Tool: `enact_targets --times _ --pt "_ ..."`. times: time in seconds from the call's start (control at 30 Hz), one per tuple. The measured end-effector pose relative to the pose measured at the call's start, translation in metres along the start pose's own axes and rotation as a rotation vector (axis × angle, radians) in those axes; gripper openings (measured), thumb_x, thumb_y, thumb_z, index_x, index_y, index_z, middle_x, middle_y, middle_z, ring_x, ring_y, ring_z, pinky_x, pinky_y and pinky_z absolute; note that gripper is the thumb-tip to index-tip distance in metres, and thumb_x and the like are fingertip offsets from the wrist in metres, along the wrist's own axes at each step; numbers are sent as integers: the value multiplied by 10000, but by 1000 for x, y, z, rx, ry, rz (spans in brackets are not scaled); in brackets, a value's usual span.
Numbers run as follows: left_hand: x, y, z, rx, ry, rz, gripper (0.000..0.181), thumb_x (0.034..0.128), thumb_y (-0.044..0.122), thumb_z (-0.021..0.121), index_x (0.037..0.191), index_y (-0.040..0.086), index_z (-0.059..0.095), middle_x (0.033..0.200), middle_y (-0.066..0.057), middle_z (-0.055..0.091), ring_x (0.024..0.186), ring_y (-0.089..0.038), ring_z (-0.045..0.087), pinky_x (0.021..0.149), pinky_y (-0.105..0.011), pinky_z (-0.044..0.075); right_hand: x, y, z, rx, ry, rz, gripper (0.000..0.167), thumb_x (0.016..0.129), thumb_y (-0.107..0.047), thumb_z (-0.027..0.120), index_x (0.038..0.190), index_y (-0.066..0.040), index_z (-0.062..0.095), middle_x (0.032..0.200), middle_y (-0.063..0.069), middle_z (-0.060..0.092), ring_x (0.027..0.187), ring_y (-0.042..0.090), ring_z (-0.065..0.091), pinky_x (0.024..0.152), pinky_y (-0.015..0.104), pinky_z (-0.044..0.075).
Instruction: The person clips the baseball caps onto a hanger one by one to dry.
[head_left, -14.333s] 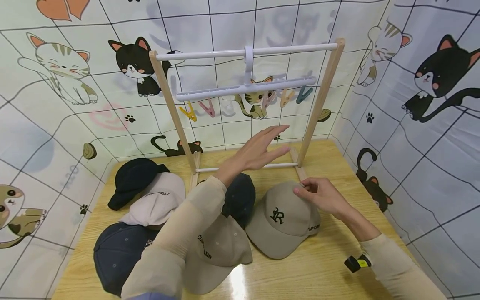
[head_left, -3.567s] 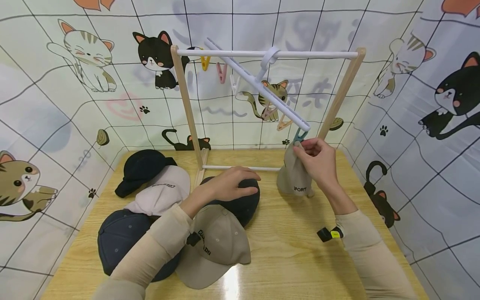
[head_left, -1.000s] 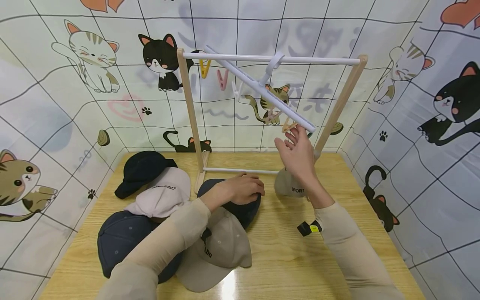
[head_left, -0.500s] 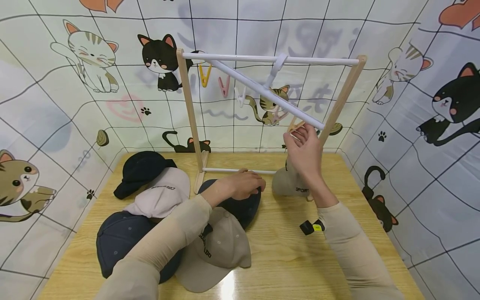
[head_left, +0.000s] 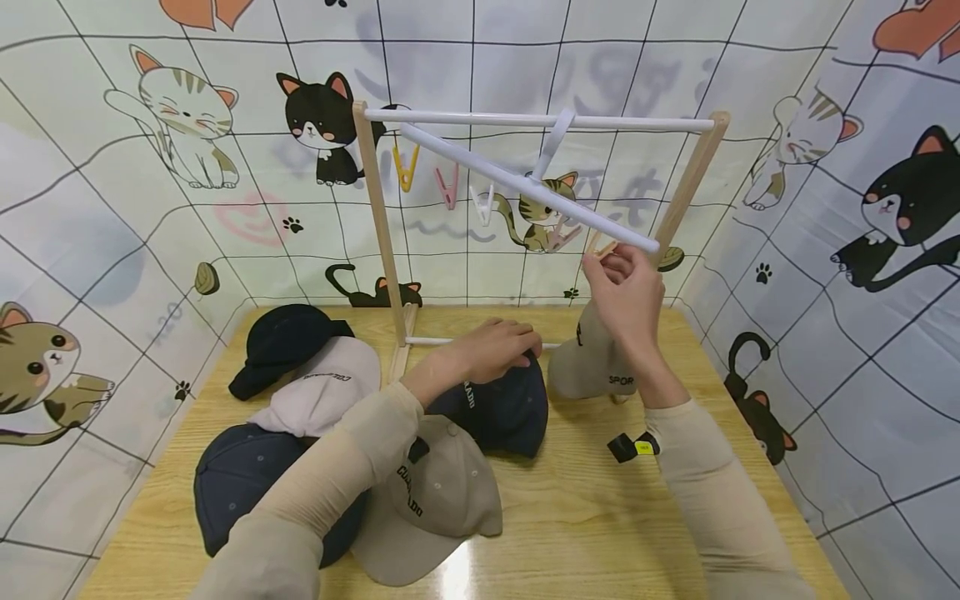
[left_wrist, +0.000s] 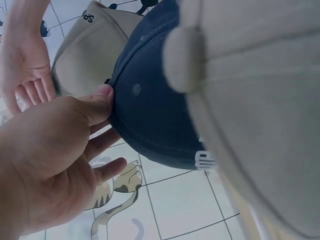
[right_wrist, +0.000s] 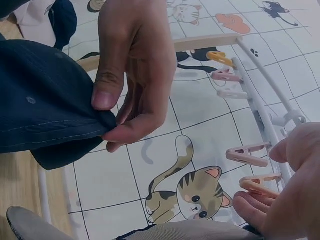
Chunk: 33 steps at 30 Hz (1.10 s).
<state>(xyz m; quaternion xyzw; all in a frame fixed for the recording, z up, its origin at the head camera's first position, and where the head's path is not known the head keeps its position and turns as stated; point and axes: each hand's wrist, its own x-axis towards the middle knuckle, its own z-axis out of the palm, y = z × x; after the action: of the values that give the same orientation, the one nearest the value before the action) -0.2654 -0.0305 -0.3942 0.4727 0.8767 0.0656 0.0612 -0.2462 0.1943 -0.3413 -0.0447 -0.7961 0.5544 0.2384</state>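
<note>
Below the hanger [head_left: 517, 182], our left hand [head_left: 491, 348] now pinches the navy cap [head_left: 501, 412], tipped up since a moment ago so its lettering [head_left: 469, 395] shows. Near the hanger's lower end, our right hand [head_left: 628, 296] meets the peach clip [right_wrist: 256, 187]; whether it pinches, we cannot tell.

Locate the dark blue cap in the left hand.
In the head view, the dark blue cap is just right of centre, pinched by the left hand, behind the nearer tan cap and left of the farther tan cap.

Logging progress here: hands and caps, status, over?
Left hand pinches navy cap. Right hand at orange clip, grip unclear. Possible snag: gray cap close by.
</note>
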Motion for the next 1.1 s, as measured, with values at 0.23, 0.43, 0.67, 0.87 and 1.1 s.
enact_targets --times 0.23,0.43,0.67,0.87,1.1 --pt "0 2 -14 12 149 83 231 1167 194 632 1359 77 684 1357 -115 711 1313 -312 697 1204 -498 530 5 -2 -4 -1 9 34 628 1031 -489 799 1444 -35 665 1237 104 799 964 -37 748 875 163 604" --pt "0 2 -21 8 204 88 240 1168 199 638 1364 66 676 1356 -113 711 1283 -292 706 1145 -461 567 11 -1 -3 28 31 33 592 1002 -495 841 1344 -36 692 1032 -49 804 792 -48 775 750 156 610" --pt "0 4 -27 26 247 97 229 1150 199 667 1327 59 704 1308 -118 718 1237 -291 715 1109 -449 586 18 -3 1 34 55 21 507 974 -518 872 1156 -74 710 777 -220 756 699 2 788 669 172 604" --pt "-2 7 -34 70 217 35 275 1160 240 656 1347 66 758 1282 -132 723 1180 -297 721 1054 -448 600 26 -6 7 76 76 28 506 936 -509 919 1069 -77 692 703 -208 744 618 9 762 622 206 632" --pt "-8 6 -38 23 209 -3 270 1159 240 663 1337 63 761 1293 -135 729 1171 -299 726 1053 -440 601 34 -7 12 58 89 50 506 909 -530 934 1020 -102 689 647 -201 723 558 21 746 562 204 601"
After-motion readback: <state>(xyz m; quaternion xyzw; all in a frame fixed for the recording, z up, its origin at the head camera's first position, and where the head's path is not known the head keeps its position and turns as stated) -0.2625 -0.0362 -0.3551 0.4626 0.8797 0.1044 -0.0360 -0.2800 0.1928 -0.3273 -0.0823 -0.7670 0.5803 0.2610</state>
